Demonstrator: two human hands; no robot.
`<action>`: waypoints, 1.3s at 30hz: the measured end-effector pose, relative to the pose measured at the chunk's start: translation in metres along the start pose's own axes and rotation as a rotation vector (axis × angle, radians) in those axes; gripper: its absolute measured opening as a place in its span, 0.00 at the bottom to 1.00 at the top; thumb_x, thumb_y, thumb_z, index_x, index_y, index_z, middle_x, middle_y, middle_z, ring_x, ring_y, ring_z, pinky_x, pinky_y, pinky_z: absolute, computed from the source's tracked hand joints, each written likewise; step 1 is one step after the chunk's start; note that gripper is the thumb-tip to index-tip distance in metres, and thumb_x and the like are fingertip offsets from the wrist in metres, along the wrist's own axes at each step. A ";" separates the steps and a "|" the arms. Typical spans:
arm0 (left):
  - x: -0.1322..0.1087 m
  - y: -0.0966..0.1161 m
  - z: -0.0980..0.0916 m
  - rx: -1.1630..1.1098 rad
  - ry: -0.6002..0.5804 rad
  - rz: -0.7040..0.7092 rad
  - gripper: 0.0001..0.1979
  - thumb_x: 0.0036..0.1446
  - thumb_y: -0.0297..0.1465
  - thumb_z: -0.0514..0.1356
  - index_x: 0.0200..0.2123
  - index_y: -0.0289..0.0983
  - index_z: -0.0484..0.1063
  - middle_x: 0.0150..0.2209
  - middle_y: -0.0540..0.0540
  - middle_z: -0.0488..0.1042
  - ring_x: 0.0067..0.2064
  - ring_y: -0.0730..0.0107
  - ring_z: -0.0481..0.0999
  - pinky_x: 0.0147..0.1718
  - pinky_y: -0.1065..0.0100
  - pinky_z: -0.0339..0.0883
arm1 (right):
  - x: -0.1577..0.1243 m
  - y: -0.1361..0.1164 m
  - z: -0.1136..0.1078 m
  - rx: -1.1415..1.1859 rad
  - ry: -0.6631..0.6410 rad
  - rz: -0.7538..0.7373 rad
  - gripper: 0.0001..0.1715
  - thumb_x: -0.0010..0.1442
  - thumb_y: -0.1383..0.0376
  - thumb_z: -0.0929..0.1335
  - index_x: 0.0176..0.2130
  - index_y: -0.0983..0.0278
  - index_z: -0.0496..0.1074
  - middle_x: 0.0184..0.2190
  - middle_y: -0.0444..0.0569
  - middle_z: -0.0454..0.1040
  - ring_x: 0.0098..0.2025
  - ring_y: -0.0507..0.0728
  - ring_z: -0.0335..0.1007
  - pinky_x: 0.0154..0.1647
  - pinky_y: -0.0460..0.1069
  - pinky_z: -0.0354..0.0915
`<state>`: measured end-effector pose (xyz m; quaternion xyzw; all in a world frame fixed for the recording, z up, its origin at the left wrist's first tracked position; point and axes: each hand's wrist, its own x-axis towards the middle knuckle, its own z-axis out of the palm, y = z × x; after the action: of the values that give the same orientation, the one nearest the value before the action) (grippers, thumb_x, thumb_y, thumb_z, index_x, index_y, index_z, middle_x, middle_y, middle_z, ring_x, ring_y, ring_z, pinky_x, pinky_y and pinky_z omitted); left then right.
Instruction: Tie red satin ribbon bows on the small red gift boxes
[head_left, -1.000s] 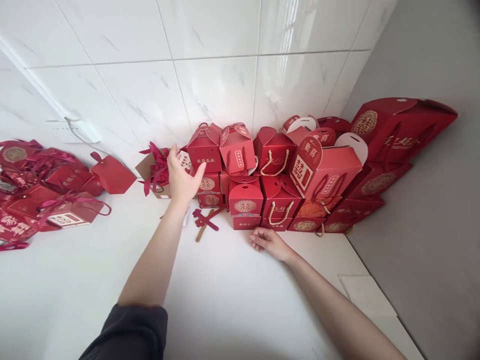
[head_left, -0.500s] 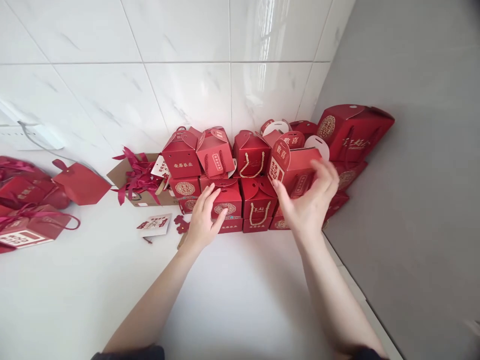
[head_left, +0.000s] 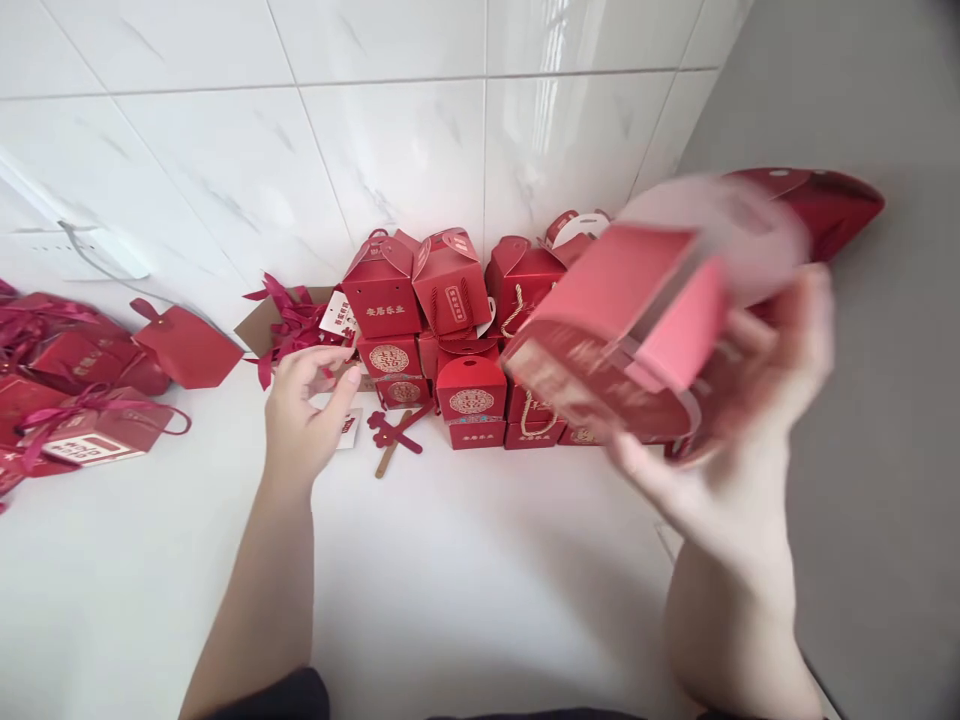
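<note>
My right hand (head_left: pixel 739 440) grips a red gift box (head_left: pixel 622 330) with a white rounded flap, lifted off the stack and tilted toward me; it is blurred by motion. My left hand (head_left: pixel 304 410) hovers over the white surface with its fingers loosely curled and nothing in them, close to a small printed card (head_left: pixel 349 428) and a red paper cutout on a stick (head_left: pixel 396 438). Behind both hands a stack of small red gift boxes (head_left: pixel 420 320) stands against the tiled wall.
A brown box with dark red ribbons (head_left: pixel 281 322) sits left of the stack. More red boxes and ribbons (head_left: pixel 67 380) lie at the far left. A large red box (head_left: pixel 829 205) leans against the grey wall on the right. A white cable and socket (head_left: pixel 90 265) are on the wall.
My right hand has taken the flap-topped red box off the stack and pulled it up toward me. My left hand has drawn back left from the boxes to near the card.
</note>
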<state>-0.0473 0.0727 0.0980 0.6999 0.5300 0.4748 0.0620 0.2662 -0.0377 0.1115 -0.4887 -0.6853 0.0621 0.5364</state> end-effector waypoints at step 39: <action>-0.037 0.032 -0.004 0.091 -1.257 0.112 0.15 0.48 0.34 0.66 0.40 0.43 0.69 0.42 0.53 0.69 0.40 0.68 0.70 0.35 0.70 0.61 | -0.014 0.013 0.066 -0.111 -0.994 0.044 0.11 0.68 0.57 0.60 0.38 0.61 0.61 0.27 0.42 0.72 0.27 0.52 0.65 0.28 0.46 0.56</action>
<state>-0.0275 0.0282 0.0969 0.8737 0.3745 -0.0477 0.3068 0.2208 -0.0127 0.0666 -0.4422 -0.8497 0.2624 0.1168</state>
